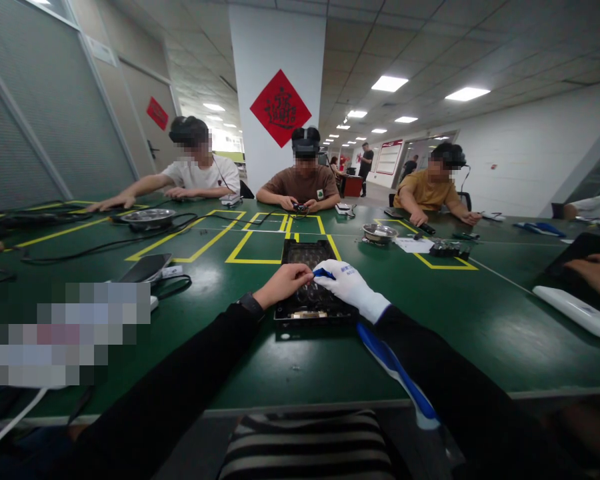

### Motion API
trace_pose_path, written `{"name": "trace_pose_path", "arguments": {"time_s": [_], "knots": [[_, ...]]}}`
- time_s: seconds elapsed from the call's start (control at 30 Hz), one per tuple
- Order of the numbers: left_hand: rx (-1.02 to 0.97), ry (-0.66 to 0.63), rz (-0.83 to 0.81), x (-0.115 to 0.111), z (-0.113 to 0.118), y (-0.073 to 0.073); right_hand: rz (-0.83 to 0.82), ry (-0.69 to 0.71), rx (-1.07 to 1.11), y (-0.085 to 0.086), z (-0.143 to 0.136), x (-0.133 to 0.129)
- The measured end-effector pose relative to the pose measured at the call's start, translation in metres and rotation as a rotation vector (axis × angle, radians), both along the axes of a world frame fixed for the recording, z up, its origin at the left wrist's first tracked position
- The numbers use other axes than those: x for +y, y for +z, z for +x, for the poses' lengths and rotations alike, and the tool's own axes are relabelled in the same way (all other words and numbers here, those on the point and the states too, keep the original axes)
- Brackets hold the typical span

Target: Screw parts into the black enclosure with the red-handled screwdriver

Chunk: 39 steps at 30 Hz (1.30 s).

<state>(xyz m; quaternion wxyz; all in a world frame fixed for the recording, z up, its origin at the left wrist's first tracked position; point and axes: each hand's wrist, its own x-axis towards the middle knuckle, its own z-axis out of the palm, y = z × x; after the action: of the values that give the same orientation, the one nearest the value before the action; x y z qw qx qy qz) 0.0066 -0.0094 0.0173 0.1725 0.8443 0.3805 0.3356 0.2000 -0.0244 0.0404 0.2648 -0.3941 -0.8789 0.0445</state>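
Observation:
My left hand (286, 283), bare and with a dark band at the wrist, has its fingers pinched at the blue fingertip part of a white work glove (363, 288). That glove is on my right hand (349, 283), whose fingers are curved and apart; its palm side is mostly hidden. Both hands hover over a black open case (307, 252) with dark round shapes inside and a tan strip at its near end. Beside my right forearm, at the table's near edge, lies a second blue-and-white glove (397, 367).
The green table (240, 360) bears yellow tape outlines. Metal bowls (380, 232), black cables (190, 223), a black phone-like slab (147, 268) and a white device (577, 312) lie around. Several people sit at the table; one co-worker's hand (597, 272) is at the right.

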Motion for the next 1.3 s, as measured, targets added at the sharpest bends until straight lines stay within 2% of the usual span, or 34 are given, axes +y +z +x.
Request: {"name": "trace_pose_path", "arguments": {"time_s": [0.3, 0.37, 0.47, 0.57, 0.67, 0.77, 0.9, 1.03, 1.17, 1.3], "knots": [[0.043, -0.020, 0.042, 0.001, 0.000, -0.001, 0.146, -0.016, -0.179, -0.001, -0.001, 0.001], [0.060, 0.014, 0.094, 0.001, -0.001, 0.000, 0.187, -0.021, -0.228, 0.001, -0.002, 0.000], [0.029, 0.198, 0.183, 0.002, -0.002, -0.001, 0.221, -0.036, -0.274, 0.014, -0.005, -0.003], [-0.048, 0.394, 0.180, 0.008, -0.006, -0.006, 0.096, 0.011, -0.307, 0.036, -0.016, -0.001], [-0.123, 0.566, 0.087, 0.015, -0.010, -0.013, -0.155, 0.196, -0.406, 0.056, -0.035, 0.003], [-0.181, 0.686, -0.008, 0.020, -0.015, -0.019, -0.266, 0.367, -0.552, 0.066, -0.057, 0.005], [-0.223, 0.674, -0.108, 0.023, -0.018, -0.025, -0.361, 0.448, -0.692, 0.064, -0.076, 0.009], [-0.246, 0.652, -0.164, 0.027, -0.020, -0.029, -0.343, 0.594, -0.687, 0.053, -0.076, 0.020], [-0.315, 0.666, -0.182, 0.030, -0.021, -0.029, -0.346, 0.600, -0.647, 0.044, -0.071, 0.023], [-0.416, 0.672, -0.224, 0.031, -0.022, -0.028, -0.281, 0.600, -0.649, 0.039, -0.070, 0.016]]}}
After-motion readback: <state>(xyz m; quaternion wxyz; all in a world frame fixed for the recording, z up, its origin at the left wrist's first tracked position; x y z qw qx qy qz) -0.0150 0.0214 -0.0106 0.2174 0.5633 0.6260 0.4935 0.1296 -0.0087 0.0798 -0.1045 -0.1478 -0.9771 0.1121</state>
